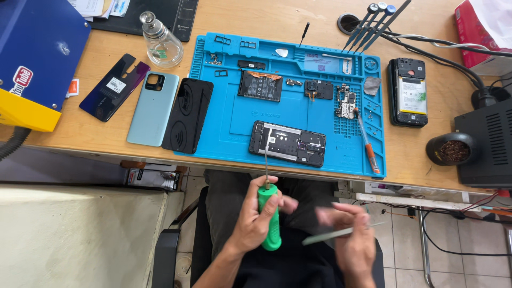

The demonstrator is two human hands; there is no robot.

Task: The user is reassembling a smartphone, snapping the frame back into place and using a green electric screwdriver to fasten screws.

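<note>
Screwdriver (270, 216) with green handle gripped in left hand (255, 221), thin grey strip (336, 234) pinched in right hand (352, 240), both held over the lap below the desk edge.

Screwdriver stands near upright, its thin metal shaft pointing up towards the opened phone (288, 143); the phone lies straight ahead of the left hand, long axis left to right, on the blue ribbed mat (234, 122). Left hand is the nearer to it. Right hand is blurred; its fingers close on the flat strip, which runs roughly level, tip to the right. Hands are apart, not touching. On the mat: a battery (260, 86), small circuit boards (345, 101), an orange-handled tool (368, 146). Three smooth back covers (154, 106) lie left on the wooden desk (416, 154).
</note>
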